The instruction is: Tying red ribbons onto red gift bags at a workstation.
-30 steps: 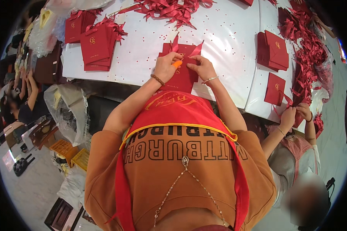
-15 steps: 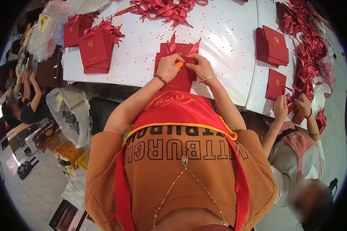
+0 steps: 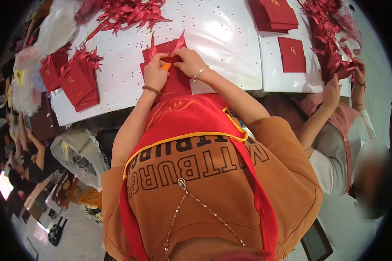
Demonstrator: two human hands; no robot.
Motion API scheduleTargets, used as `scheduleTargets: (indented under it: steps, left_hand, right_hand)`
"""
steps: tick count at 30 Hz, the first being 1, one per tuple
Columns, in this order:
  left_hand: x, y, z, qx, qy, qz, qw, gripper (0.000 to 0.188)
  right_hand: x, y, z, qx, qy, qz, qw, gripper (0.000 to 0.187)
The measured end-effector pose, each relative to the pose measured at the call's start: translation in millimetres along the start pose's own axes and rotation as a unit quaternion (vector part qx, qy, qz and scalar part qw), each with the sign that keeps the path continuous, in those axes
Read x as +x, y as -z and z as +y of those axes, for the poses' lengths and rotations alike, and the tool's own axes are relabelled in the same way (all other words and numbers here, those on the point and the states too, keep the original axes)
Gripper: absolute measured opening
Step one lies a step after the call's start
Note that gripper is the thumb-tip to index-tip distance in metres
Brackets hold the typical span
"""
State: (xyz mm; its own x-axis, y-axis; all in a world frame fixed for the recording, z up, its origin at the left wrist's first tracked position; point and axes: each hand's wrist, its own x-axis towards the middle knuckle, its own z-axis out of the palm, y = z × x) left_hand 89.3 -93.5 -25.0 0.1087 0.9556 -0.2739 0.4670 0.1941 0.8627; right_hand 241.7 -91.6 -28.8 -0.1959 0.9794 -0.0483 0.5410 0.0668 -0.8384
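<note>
A flat red paper bag (image 3: 178, 82) lies before me on top of another red one, at the table's near edge. Two ends of a red ribbon (image 3: 180, 41) stick up past its far side. My left hand (image 3: 156, 75) is closed over the bag's left part, with a small orange piece (image 3: 167, 66) at its fingertips; whether that is a tool or a finger cover I cannot make out. Beside it, my right hand (image 3: 190, 63) pinches at the ribbon near the bag's upper part. The fingers of both hands nearly meet, partly hiding the ribbon there.
More red bags (image 3: 77, 87) with ribbons overlap at the left. Loose red ribbons (image 3: 133, 15) heap at the far side. To the right are a stack of bags (image 3: 274, 16), a single bag (image 3: 292, 54) and a co-worker's hands (image 3: 332, 93) at a ribbon pile. Red specks dot the white table (image 3: 222, 48).
My view has swung, so the table things sit differently in it. Both my hands stay at the same bag. The co-worker's hands have left the single bag and are at the ribbon pile.
</note>
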Motion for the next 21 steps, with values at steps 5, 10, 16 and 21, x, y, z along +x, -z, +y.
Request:
scheduleTargets:
  steps: [5,10,16,21]
  left_hand:
    - [-4.6,0.9,17.2,-0.082,0.043,-0.024,0.995,0.020]
    - [-3.0,0.8,17.4,-0.146,0.078,-0.038,0.986,0.018]
    - [-12.7,-3.7,27.4,-0.148,0.075,-0.007,0.986,0.018]
    - [-6.5,4.4,21.7,-0.258,0.130,-0.031,0.957,0.019]
  right_hand:
    - [-0.9,0.3,7.4,0.035,-0.013,-0.018,0.999,0.028]
    - [-4.8,-0.7,5.1,0.019,-0.009,0.007,1.000,0.024]
    - [-7.3,2.9,-0.3,0.023,0.006,0.012,1.000,0.026]
    - [-7.9,8.1,-7.9,0.024,-0.003,-0.005,1.000,0.028]
